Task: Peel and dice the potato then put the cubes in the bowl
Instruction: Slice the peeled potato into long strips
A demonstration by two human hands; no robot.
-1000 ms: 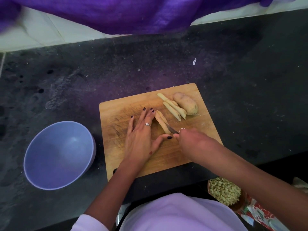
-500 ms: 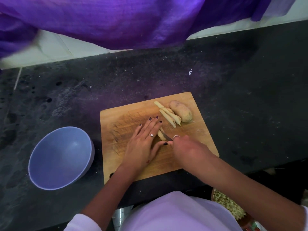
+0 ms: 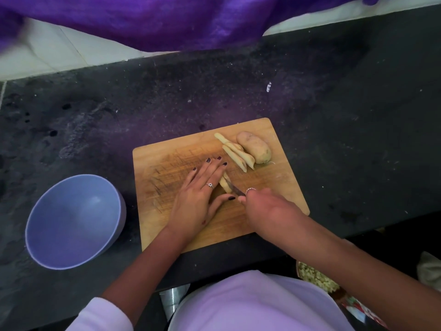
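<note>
A wooden cutting board [image 3: 284, 187] lies on the dark counter. At its far right corner sits a potato half [image 3: 254, 150], with several pale potato strips [image 3: 235, 152] leaning beside it. My left hand [image 3: 202, 197] lies flat with straight fingers pressing a few strips [image 3: 225, 183] down on the board. My right hand [image 3: 265, 209] grips a small knife [image 3: 235, 189], its blade across those strips just right of my left fingers. An empty blue bowl [image 3: 74, 220] stands on the counter left of the board.
Purple cloth [image 3: 155, 17] hangs over the back of the counter. Below the counter's front edge at the right is a dish of pale chopped pieces [image 3: 315, 277]. Dark counter surface [image 3: 358, 115] stretches right of and behind the board.
The view shifted slightly. My left hand stayed pressed on the strips, and the knife in my right hand stays at the strips, moving only a little along them.
</note>
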